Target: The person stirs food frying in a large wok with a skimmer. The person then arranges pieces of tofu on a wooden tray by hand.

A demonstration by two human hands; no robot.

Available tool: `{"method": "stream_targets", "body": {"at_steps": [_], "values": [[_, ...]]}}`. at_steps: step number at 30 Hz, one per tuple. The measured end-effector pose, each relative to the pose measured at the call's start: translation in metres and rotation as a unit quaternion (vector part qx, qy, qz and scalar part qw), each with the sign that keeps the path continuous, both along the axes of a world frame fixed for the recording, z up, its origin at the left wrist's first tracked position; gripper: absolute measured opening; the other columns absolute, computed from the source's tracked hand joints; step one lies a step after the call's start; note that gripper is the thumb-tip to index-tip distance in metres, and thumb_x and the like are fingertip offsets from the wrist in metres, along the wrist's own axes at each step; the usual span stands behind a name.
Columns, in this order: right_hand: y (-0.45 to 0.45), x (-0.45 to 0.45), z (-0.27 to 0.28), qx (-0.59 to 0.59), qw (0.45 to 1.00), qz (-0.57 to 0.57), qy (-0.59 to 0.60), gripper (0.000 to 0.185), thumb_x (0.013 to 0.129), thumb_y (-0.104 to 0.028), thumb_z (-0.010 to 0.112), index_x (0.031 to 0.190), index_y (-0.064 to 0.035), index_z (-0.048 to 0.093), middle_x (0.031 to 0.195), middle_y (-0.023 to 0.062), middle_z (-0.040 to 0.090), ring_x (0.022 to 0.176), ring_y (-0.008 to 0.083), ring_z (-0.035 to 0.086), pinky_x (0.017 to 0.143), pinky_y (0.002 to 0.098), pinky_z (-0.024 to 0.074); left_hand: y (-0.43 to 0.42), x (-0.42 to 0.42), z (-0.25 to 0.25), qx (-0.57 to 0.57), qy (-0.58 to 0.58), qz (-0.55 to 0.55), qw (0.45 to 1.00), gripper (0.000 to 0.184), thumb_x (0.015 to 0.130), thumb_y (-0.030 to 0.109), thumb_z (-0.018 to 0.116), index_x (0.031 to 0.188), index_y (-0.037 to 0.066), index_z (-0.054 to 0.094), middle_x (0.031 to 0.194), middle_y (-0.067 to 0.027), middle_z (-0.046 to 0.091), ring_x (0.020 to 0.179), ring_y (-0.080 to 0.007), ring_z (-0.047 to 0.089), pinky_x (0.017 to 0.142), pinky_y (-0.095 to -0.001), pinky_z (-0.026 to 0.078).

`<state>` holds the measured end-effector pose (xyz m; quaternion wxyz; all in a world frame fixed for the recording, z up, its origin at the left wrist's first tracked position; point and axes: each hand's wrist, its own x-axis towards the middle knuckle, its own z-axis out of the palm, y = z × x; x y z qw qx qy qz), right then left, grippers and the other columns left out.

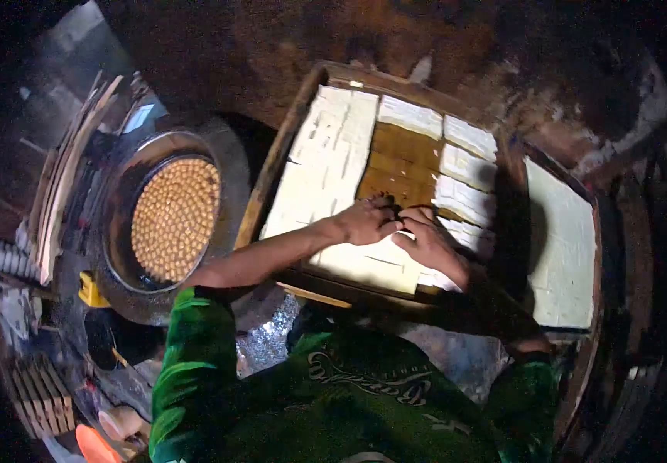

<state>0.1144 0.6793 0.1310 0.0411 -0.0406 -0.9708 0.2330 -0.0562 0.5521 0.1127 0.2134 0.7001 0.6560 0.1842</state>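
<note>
On a wooden tray (268, 181), white slabs (329, 143) are laid around a brown patch (403, 158), left hand (366, 222) and right hand (431, 245) are set together at its near edge, fingers bent, grip cannot be told

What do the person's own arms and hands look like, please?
The left hand and right hand are ungloved, and the forearms are bare. The left sleeve is green with lighter streaks; the right sleeve, more shaded, also looks green.
</note>
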Motion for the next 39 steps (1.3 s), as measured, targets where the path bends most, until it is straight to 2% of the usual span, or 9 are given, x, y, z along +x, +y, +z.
{"method": "stream_targets", "body": {"at_steps": [3,5,7,10,13,15,24,31,39], "values": [[-0.005,0.0,-0.029,0.065,0.995,0.024,0.071,0.039,0.086,-0.035,0.063,0.107,-0.0012,0.061,0.118,0.0203,0.056,0.114,0.0395,0.048,0.096,0.0449,0.0394,-0.005,0.005,-0.006,-0.067,-0.001,-0.002,0.998,0.048,0.101,0.035,0.028,0.127,0.0,0.048,0.127,-0.0257,0.05,0.128,-0.0429,0.037,0.115,-0.049,0.019],[-0.016,0.007,-0.037,0.12,0.986,0.043,0.109,0.042,0.084,-0.038,0.064,0.105,-0.0013,0.062,0.109,0.0212,0.058,0.109,0.0394,0.05,0.096,0.0467,0.04,-0.014,0.007,-0.018,0.006,0.011,-0.053,0.999,0.05,0.1,0.038,0.03,0.125,-0.001,0.048,0.123,-0.0243,0.053,0.12,-0.0455,0.045,0.109,-0.049,0.032],[-0.036,0.015,-0.02,0.1,0.992,-0.024,0.068,0.05,0.084,-0.04,0.063,0.109,0.0033,0.057,0.109,0.0228,0.058,0.108,0.042,0.049,0.095,0.0499,0.0393,-0.035,0.025,-0.001,0.04,0.07,0.029,0.996,0.058,0.095,0.047,0.038,0.12,-0.004,0.051,0.109,-0.0294,0.058,0.094,-0.0433,0.061,0.079,-0.0483,0.054],[-0.039,0.016,0.0,0.071,0.997,-0.002,0.021,0.06,0.082,-0.044,0.065,0.115,0.0046,0.054,0.112,0.0235,0.058,0.106,0.042,0.051,0.092,0.0505,0.041,-0.044,0.029,-0.003,0.16,0.088,0.041,0.982,0.058,0.095,0.048,0.039,0.113,-0.005,0.055,0.098,-0.0306,0.06,0.087,-0.0427,0.063,0.075,-0.0489,0.054],[-0.024,0.011,-0.008,-0.04,0.998,-0.013,-0.044,0.071,0.074,-0.049,0.074,0.12,-0.0002,0.051,0.114,0.0218,0.058,0.103,0.0382,0.057,0.089,0.0444,0.0454,-0.038,0.023,0.023,0.039,0.047,0.046,0.997,0.067,0.09,0.057,0.044,0.1,-0.008,0.059,0.09,-0.0269,0.063,0.083,-0.0419,0.064,0.072,-0.0478,0.054],[-0.016,0.007,-0.007,-0.146,0.985,-0.034,-0.085,0.077,0.068,-0.05,0.079,0.121,-0.0011,0.051,0.115,0.0217,0.059,0.105,0.0366,0.057,0.089,0.0434,0.0461,-0.032,0.02,0.045,-0.101,0.029,0.04,0.994,0.072,0.086,0.062,0.047,0.102,-0.007,0.059,0.093,-0.0278,0.062,0.087,-0.0419,0.063,0.075,-0.0482,0.053],[-0.045,0.027,-0.007,-0.008,0.998,-0.038,0.051,0.081,0.063,-0.041,0.083,0.125,-0.0067,0.043,0.104,0.0197,0.057,0.097,0.0378,0.054,0.08,0.0458,0.0455,-0.055,0.032,0.017,0.132,0.104,0.03,0.985,0.068,0.082,0.059,0.056,0.11,-0.003,0.056,0.106,-0.0251,0.055,0.102,-0.0421,0.053,0.086,-0.0485,0.044],[-0.04,0.024,-0.016,0.005,0.999,-0.035,0.037,0.088,0.064,-0.032,0.082,0.133,0.0022,0.038,0.121,0.0206,0.05,0.109,0.0375,0.047,0.098,0.0433,0.0393,-0.064,0.029,0.008,0.152,0.162,-0.007,0.975,0.079,0.081,0.059,0.056,0.128,-0.003,0.046,0.112,-0.0241,0.053,0.109,-0.0399,0.049,0.092,-0.0494,0.039],[-0.046,0.031,-0.007,0.152,0.988,-0.012,0.001,0.089,0.073,-0.058,0.067,0.133,0.0017,0.042,0.123,0.0184,0.05,0.11,0.0356,0.048,0.09,0.0462,0.0441,-0.061,0.021,0.007,0.1,0.174,-0.046,0.979,0.082,0.079,0.06,0.06,0.13,-0.003,0.046,0.124,-0.0214,0.05,0.111,-0.0354,0.049,0.091,-0.0481,0.041]]}}
